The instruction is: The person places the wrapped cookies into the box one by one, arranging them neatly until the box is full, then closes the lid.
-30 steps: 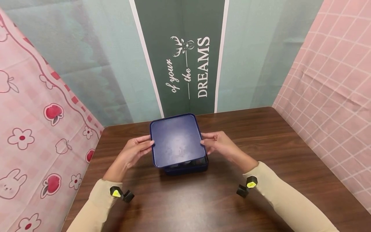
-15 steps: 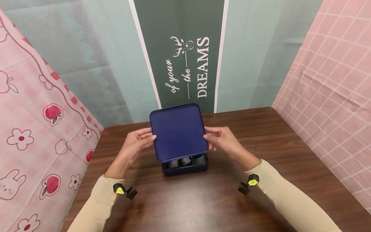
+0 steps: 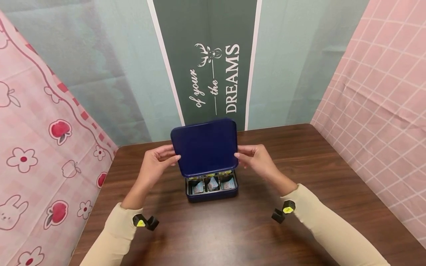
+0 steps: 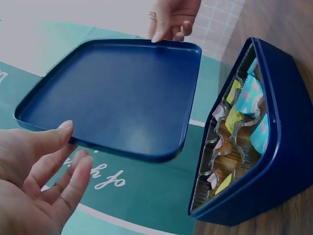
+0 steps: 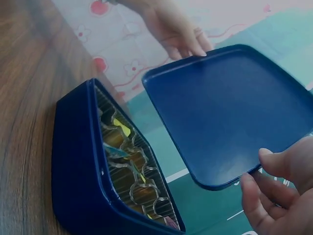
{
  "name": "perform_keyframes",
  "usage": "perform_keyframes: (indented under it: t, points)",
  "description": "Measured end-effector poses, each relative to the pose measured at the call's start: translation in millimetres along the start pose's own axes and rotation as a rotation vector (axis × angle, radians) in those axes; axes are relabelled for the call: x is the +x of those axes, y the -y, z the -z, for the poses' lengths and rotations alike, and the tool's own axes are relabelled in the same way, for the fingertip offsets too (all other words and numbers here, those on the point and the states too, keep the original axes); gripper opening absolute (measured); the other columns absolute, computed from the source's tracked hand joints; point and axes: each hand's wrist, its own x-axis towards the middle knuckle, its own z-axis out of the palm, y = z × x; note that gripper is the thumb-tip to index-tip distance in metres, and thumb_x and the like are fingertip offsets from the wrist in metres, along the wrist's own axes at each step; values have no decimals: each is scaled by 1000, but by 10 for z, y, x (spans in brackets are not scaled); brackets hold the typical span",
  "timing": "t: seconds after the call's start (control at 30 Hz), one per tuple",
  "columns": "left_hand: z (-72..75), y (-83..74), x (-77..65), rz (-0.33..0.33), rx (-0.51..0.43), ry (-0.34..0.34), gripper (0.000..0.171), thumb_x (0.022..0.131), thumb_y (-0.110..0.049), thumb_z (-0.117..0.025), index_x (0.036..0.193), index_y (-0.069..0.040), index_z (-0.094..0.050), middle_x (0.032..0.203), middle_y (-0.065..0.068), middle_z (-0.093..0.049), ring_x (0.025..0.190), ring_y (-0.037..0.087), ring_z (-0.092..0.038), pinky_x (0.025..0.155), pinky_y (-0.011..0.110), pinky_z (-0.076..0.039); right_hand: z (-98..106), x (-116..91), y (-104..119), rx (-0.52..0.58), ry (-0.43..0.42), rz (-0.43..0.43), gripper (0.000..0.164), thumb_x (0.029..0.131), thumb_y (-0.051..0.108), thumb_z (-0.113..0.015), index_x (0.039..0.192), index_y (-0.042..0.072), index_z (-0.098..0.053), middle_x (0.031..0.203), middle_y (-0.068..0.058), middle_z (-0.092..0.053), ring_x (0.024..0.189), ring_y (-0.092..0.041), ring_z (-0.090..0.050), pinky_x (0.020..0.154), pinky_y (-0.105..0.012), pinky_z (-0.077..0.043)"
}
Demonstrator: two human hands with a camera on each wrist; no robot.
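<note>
In the head view a square dark blue lid [image 3: 206, 147] is tilted up above a dark blue box [image 3: 213, 196], apart from it. My left hand [image 3: 157, 162] pinches the lid's left edge between thumb and fingers. Its right edge is pinched by my right hand [image 3: 257, 160]. A front row of light blue wrapped packets [image 3: 198, 187] shows in the box; the lid hides much of what lies behind. Through the left wrist view, yellow packets [image 4: 234, 121] and pink ones also appear in a clear moulded tray [image 4: 234, 147] with compartments. The lid's inside [image 5: 230, 112] is bare.
The box stands on a brown wooden table [image 3: 213, 236]. A green cloth with white lettering [image 3: 232, 79] hangs behind the table. Pink printed cloth [image 3: 43, 159] borders the left side, and pink checked cloth [image 3: 382, 111] the right.
Both hands have raised the lid and tipped it more upright, away from the box's front. The front packets, mostly covered before, now show plainly, with yellow ones just behind.
</note>
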Motion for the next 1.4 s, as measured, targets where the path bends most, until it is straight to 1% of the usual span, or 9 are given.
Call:
perform_keyframes:
  t: [0.2, 0.33, 0.4, 0.47, 0.57, 0.7, 1.0, 1.17, 1.4]
  points:
    - [-30, 24, -35, -131, 3, 3, 25, 90, 0, -75, 114, 5, -73, 98, 20, -76, 71, 21, -74, 66, 34, -60, -34, 10, -44, -99, -91, 161, 23, 89, 9, -80, 112, 3, -79, 97, -14, -75, 69, -13, -61, 52, -24, -50]
    - [-45, 68, -48, -165, -43, 1, 22, 90, 3, -74, 111, 9, -72, 96, 23, -75, 72, 19, -75, 68, 34, -61, -36, 1, -62, -30, -68, 133, 25, 91, 8, -77, 114, 1, -77, 83, -19, -74, 58, -18, -62, 51, -29, -53]
    - [-52, 78, -62, -162, -49, -2, 20, 91, 3, -73, 110, 10, -72, 96, 26, -74, 74, 16, -75, 71, 32, -61, -38, -10, -68, 9, -40, 101, 26, 92, 7, -75, 117, -2, -75, 81, -23, -74, 58, -27, -67, 53, -38, -58]
    - [-59, 93, -76, -150, -55, -4, 20, 91, 2, -73, 110, 9, -73, 99, 26, -74, 80, 15, -76, 75, 31, -60, -41, -9, -80, 16, -20, 84, 27, 94, 7, -73, 119, -2, -74, 83, -25, -74, 64, -27, -72, 57, -42, -60]
    - [-75, 129, -101, -148, -9, -18, 25, 92, 3, -72, 116, 1, -75, 111, 20, -74, 92, 13, -74, 74, 23, -58, -45, 2, -101, -45, -27, 107, 27, 94, 6, -73, 120, 6, -76, 103, -17, -76, 82, -22, -74, 57, -32, -58]
    - [-116, 219, -124, -145, 38, -30, 34, 92, 5, -70, 124, -7, -75, 132, 9, -67, 107, 13, -70, 74, 18, -55, -62, 17, -124, -119, -46, 140, 33, 92, 2, -73, 121, 18, -78, 120, -5, -73, 100, -17, -71, 54, -22, -45]
    - [-213, 304, -183, -126, 30, -27, 47, 92, 16, -60, 133, -6, -68, 147, 12, -55, 124, 26, -61, 88, 17, -52, -110, 37, -177, -132, -56, 132, 38, 92, 1, -74, 127, 14, -74, 120, -9, -73, 105, -23, -72, 77, -23, -56]
    - [-263, 333, -211, -116, 5, 14, 54, 96, 16, -54, 146, -5, -55, 152, 14, -48, 135, 26, -51, 98, 17, -46, -133, 50, -199, -108, -53, 126, 44, 92, 0, -73, 135, 7, -67, 123, -16, -70, 108, -30, -71, 82, -28, -57]
    - [-343, 386, -260, -83, -8, 88, 62, 100, 15, -41, 159, 0, -26, 165, 14, -25, 150, 26, -26, 111, 18, -32, -178, 56, -199, -75, -47, 93, 52, 94, -1, -70, 144, -2, -55, 130, -21, -65, 112, -33, -69, 90, -38, -55]
